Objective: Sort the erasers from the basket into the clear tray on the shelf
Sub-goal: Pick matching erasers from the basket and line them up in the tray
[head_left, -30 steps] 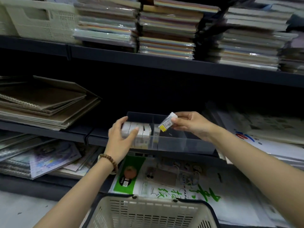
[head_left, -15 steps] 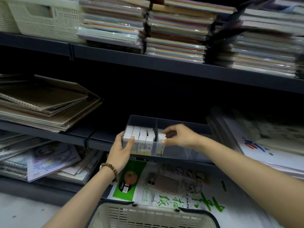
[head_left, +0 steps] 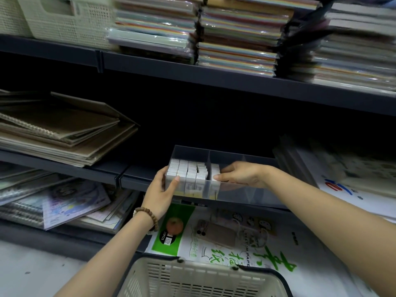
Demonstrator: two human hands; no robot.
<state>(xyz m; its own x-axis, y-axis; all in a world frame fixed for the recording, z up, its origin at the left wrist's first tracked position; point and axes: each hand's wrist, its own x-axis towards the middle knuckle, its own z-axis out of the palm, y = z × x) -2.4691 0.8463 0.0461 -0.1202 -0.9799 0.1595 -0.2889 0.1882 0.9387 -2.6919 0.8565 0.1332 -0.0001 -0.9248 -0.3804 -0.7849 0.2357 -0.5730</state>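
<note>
A clear tray point(head_left: 248, 195) with dividers sits on the middle shelf. Its left compartment is packed with several upright white erasers point(head_left: 188, 173). My left hand point(head_left: 160, 194), with a bead bracelet at the wrist, grips the tray's left front corner, thumb on the front wall. My right hand point(head_left: 242, 175) reaches into the second compartment. Its thumb and fingers pinch a white eraser point(head_left: 215, 170) that stands against the divider. The cream basket point(head_left: 192, 277) is at the bottom edge, and its contents are hidden.
Brown spiral sketchbooks point(head_left: 60, 133) lie on the shelf left of the tray, and paper pads point(head_left: 353, 179) lie to its right. Wrapped coloured paper packs point(head_left: 235, 37) fill the upper shelf. Printed paper packs point(head_left: 225, 239) lie on the shelf below the tray.
My right hand carried a yellow-labelled eraser down into the tray's second compartment and now holds it against the divider. My left hand slid to the tray's front left corner.
</note>
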